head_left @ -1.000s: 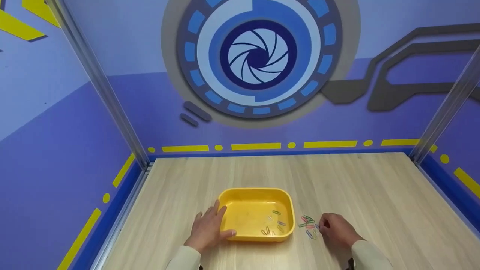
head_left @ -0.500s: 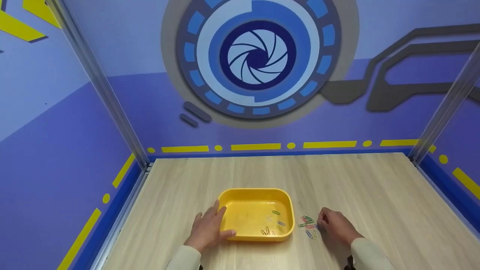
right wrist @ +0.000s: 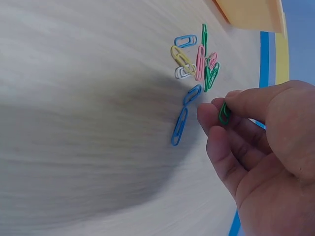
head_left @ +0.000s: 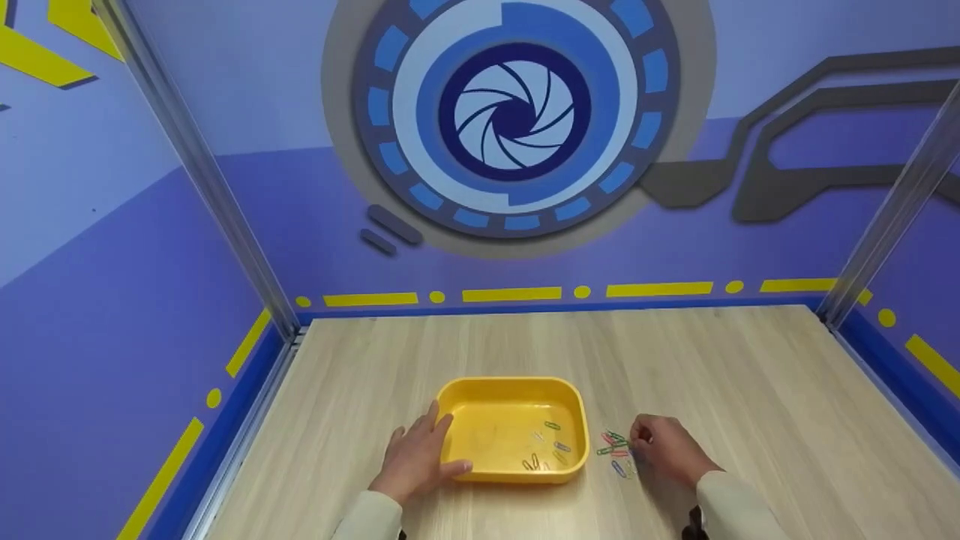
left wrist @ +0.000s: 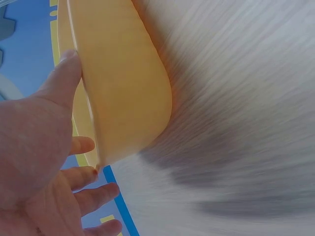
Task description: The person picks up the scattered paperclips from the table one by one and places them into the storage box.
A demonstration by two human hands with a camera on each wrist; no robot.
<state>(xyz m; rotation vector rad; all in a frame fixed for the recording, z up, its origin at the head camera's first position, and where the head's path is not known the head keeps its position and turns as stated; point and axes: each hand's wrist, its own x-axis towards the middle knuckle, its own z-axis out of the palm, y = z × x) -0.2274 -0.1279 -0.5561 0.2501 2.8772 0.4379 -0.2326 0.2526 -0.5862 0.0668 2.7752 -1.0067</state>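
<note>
Head view first. What's biggest?

Blue-and-purple far wall (head_left: 270, 232). It's standing behind everything, with a round shutter emblem (head_left: 515, 112) showing on it.

Next one down?

Wood-grain table (head_left: 352, 360), running from that wall to the near side.

Tray?

Yellow tray (head_left: 487, 435), sitting upright on the near part of the table, between the hands.

Hands, quick.

Left hand (head_left: 416, 457) is spreading its fingers at the tray's left end, thumb resting on the near rim. Can't tell exactly which other fingers are touching.

Right hand?

Right hand (head_left: 670, 448) is hovering low over the table, right of the tray and apart from it. Thumb and index finger are pinching a green clip (right wrist: 224, 114).

Other clips?

Several clips (head_left: 562, 447) are lying inside the tray, all in its right half. Loose clips (right wrist: 200, 64) are lying bunched on the table, just right of the tray: green, pink, yellow, white, blue.

Closest to the right hand?

Two blue clips (right wrist: 179, 127), lying nearly end to end beside its fingertips.
</note>
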